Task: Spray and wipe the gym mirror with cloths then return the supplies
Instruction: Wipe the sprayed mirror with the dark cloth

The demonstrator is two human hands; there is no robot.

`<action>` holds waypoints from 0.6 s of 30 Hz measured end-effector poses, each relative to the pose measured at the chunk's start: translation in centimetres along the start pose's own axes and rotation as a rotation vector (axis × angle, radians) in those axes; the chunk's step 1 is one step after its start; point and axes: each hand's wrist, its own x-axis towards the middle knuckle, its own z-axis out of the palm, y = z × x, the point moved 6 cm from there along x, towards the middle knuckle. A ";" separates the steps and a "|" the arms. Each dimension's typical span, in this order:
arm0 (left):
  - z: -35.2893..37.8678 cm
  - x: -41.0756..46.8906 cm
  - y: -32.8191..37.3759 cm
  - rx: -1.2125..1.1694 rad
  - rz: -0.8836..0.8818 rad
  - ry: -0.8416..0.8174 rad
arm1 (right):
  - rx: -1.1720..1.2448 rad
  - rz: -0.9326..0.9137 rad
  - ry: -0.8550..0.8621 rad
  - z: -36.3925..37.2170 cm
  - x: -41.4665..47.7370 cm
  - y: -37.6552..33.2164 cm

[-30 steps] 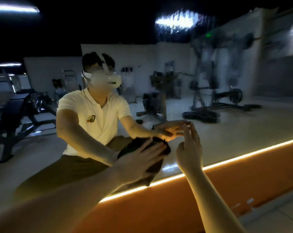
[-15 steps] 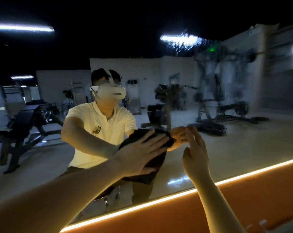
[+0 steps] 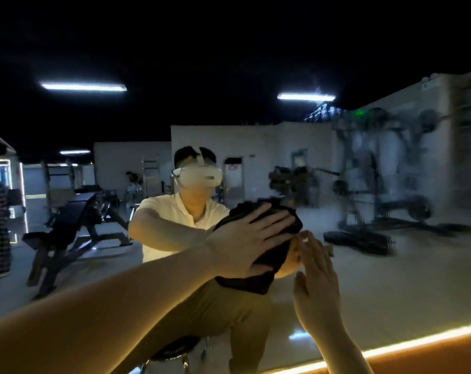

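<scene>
Up against the mirror point(image 3: 391, 279), head view: the left hand point(image 3: 250, 238) is spread flat, pressing the dark cloth point(image 3: 245, 283) onto the glass. The cloth hangs roughly up-down right under the palm. The right hand point(image 3: 315, 279) is open too and holding nothing, with its fingertips on the glass just right of the cloth. Compared with half a second ago, cloth and left hand sit higher above the glowing strip point(image 3: 418, 344).

Left hand point(image 3: 245, 244) has swept the dark cloth point(image 3: 248, 283) up the mirror point(image 3: 391, 279) toward 1 o'clock, from lap height on my reflection to chest height. The cloth now tops my right hand point(image 3: 316, 282), which sits at its 4 o'clock, no longer at 3. My view has tipped up: the glowing ledge strip point(image 3: 418, 344) has sunk to 5 o'clock, and a reflected stool point(image 3: 175, 349) has appeared at 6.
</scene>
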 end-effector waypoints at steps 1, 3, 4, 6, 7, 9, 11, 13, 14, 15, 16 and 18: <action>-0.2 -0.1 -1.4 0.020 0.001 -0.013 | -0.005 -0.010 0.013 -0.1 0.1 -0.1; -1.8 -0.1 -5.6 0.053 -0.115 0.018 | -0.026 -0.019 0.016 0.1 0.2 -0.6; -3.0 -0.1 -8.3 0.058 -0.223 0.057 | -0.034 -0.005 0.015 0.2 0.2 -0.8; -5.1 -0.6 -13.1 0.049 -0.454 0.097 | -0.043 0.031 0.023 0.1 0.5 -0.9; -5.8 -0.9 -14.4 0.041 -0.548 0.106 | -0.048 0.042 0.022 0.1 0.5 -1.1; -5.8 -1.2 -14.5 0.014 -0.642 0.122 | -0.073 0.050 0.043 0.0 0.4 -1.4; -4.7 -1.6 -12.5 -0.016 -0.619 0.126 | -0.058 0.065 0.090 -0.3 0.5 -2.1; -3.5 -2.7 -10.1 -0.052 -0.555 0.123 | 0.027 0.051 0.152 -1.0 0.8 -3.8; -3.2 -3.4 -9.1 -0.076 -0.526 0.118 | 0.112 0.041 0.170 -1.2 0.9 -5.0; -2.9 -4.2 -8.3 -0.104 -0.497 0.112 | 0.222 0.042 0.165 -1.3 1.2 -6.0; -2.7 -4.9 -7.6 -0.136 -0.470 0.109 | 0.327 0.051 0.138 -1.2 1.4 -7.1; -2.7 -6.4 -6.8 -0.212 -0.426 0.118 | 0.461 0.067 0.039 0.0 1.6 -9.1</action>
